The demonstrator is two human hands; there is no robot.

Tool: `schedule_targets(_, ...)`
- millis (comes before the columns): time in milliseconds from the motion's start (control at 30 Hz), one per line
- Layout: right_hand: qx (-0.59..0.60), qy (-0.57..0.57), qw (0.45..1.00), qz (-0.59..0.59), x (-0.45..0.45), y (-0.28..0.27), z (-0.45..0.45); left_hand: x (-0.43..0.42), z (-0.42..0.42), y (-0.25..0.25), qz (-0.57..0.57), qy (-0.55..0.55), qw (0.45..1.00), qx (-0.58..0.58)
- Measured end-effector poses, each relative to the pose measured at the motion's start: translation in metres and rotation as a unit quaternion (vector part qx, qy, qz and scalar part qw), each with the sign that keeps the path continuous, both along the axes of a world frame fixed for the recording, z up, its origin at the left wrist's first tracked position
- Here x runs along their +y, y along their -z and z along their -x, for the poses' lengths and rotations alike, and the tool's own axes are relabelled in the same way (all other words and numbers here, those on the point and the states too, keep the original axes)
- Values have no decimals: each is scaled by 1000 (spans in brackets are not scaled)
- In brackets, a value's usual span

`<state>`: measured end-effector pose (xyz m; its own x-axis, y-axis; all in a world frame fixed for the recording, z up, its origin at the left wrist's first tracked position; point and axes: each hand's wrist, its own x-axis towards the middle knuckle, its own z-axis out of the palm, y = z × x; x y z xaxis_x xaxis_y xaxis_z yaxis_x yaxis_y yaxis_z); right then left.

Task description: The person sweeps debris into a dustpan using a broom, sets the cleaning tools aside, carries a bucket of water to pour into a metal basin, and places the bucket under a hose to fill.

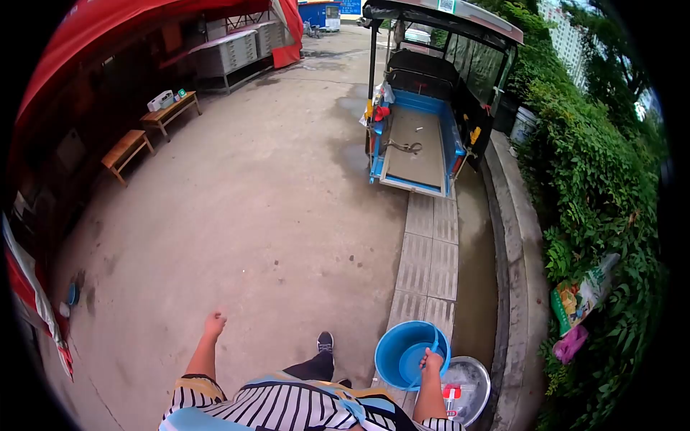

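Note:
My right hand is closed round the handle of a blue bucket, which hangs at my right side above the paving slabs. Inside, the bucket's blue bottom shows, partly behind my hand. Just right of and below it sits a round metal basin with a red-and-white item in it. My left hand is out to the left over the concrete, with its fingers curled and nothing visible in them.
A blue cargo tricycle stands ahead, across the slabs. Two wooden benches are at the left under a red canopy. A curb and green bushes line the right side. One shoe shows below.

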<state>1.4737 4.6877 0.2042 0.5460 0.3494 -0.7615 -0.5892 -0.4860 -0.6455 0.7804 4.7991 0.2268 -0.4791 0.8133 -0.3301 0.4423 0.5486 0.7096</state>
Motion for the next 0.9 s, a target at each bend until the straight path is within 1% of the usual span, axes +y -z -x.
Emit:
schedule_targets(33, -28, 2, 999, 29, -13, 5, -4, -75, 53, 22, 65, -111, 991, 43)
schedule_targets(67, -38, -2, 999, 38, -31, 16, -12, -155, 116, 51, 208, -114, 958, 160)
schedule_targets(100, -47, -5, 998, 47, -47, 28, -16, -232, 137, 39, 330, -116, 908, 231)
schedule_targets(133, -81, -24, 992, 89, -62, 32, -16, -313, 146, 28, 413, 153, 778, 448)
schedule_targets(167, -116, -42, 984, 129, -73, 25, -15, -351, 146, 10, 452, 136, 782, 406)
schedule_targets(200, -125, -24, 979, 159, -73, 3, 0, -378, 148, 4, 474, 7, 831, 292)
schedule_targets(233, -134, -6, 973, 189, -68, -21, 18, -390, 151, 5, 428, -234, 865, 119)
schedule_targets(267, -143, -5, 973, 179, -58, -24, 28, -397, 149, 9, 338, -456, 823, -31)
schedule_targets(300, -160, -2, 972, 174, -53, -10, 33, -401, 150, 15, 297, -543, 779, -99)
schedule_targets(333, -188, -8, 968, 169, -42, 2, 37, -401, 154, 21, 278, -579, 754, -137)
schedule_targets(367, -235, -25, 958, 163, -35, 39, 30, -401, 159, 27, 261, -603, 736, -166)
schedule_targets(400, -277, -43, 947, 158, -23, 74, 28, -394, 170, 35, 239, -622, 721, -190)
schedule_targets(433, -307, -59, 938, 151, -11, 103, 28, -385, 183, 41, 222, -627, 717, -206)
schedule_targets(467, -273, -12, 954, 123, 13, 83, 63, -374, 205, 56, 198, -623, 723, -223)
schedule_targets(500, -249, -11, 960, 127, 39, 65, 102, -344, 227, 57, 163, -590, 756, -234)
schedule_targets(533, -225, -10, 966, 131, 65, 41, 143, -302, 245, 46, 102, -508, 820, -242)
schedule_targets(567, -200, -11, 971, 132, 84, 31, 176, -257, 267, 29, 81, -448, 858, -240)
schedule_targets(600, -173, -46, 982, 60, 96, 41, 203, -221, 293, 20, 45, -395, 886, -239)
schedule_targets(633, -145, -82, 986, -16, 115, 49, 234, -180, 312, 3, 30, -382, 901, -204)
schedule_targets(667, -90, -30, 995, 20, 140, 22, 283, -148, 338, 2, 24, -358, 916, -178)
schedule_targets(700, -22, -34, 999, -5, 163, 29, 312, -116, 363, -6, 21, -337, 926, -169)
schedule_targets(733, -45, -42, 997, 53, 186, 43, 345, -90, 388, -10, 23, -313, 936, -159)
schedule_targets(767, -36, -23, 998, 55, 204, 47, 377, -65, 406, -20, 6, -301, 941, -157)
schedule_targets(833, -12, -50, 998, 37, 234, 64, 431, -17, 444, -30, -40, -278, 945, -169)
schedule_targets(900, -17, -64, 995, 77, 273, 66, 480, 18, 491, -40, -99, -267, 939, -191)
